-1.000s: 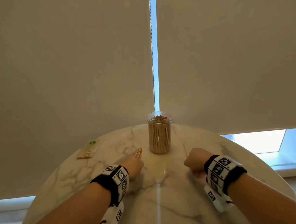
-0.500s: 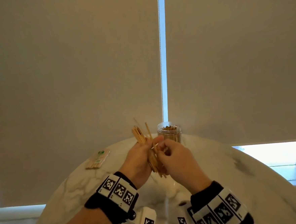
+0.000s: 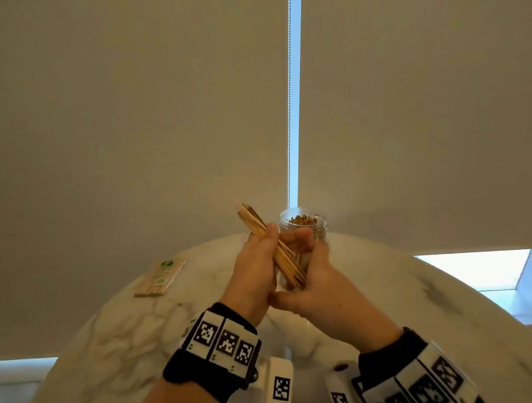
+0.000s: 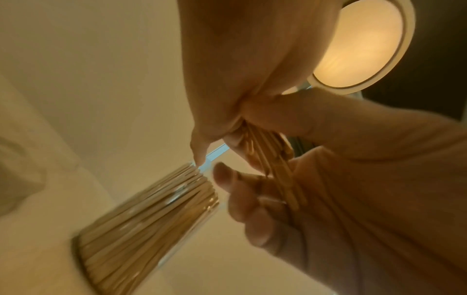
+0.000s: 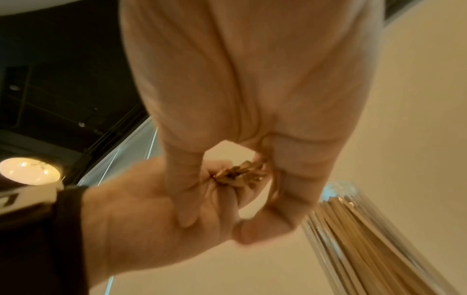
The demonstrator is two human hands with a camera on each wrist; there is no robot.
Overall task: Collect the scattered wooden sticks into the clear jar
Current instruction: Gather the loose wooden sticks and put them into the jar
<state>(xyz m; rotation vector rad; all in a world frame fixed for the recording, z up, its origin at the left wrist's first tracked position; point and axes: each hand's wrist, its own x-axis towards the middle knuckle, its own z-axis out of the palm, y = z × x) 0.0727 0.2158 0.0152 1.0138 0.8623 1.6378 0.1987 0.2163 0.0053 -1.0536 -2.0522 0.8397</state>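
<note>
A bundle of wooden sticks is held above the table, tilted with its tips up and to the left. My left hand grips the bundle around its middle, thumb across the top. My right hand cups the lower end, fingers curled round it. The clear jar stands just behind both hands, packed with upright sticks. In the left wrist view the sticks sit between both hands, with the jar below left. The right wrist view shows the stick ends and the jar at right.
A flat packet of sticks with a green label lies at the back left of the round marble table. Beige roller blinds hang close behind the table. A window sill lies to the right.
Both hands rose from the table and came together. The loosely splayed sticks of half a second ago are now squared into one tight bundle held by both hands.
</note>
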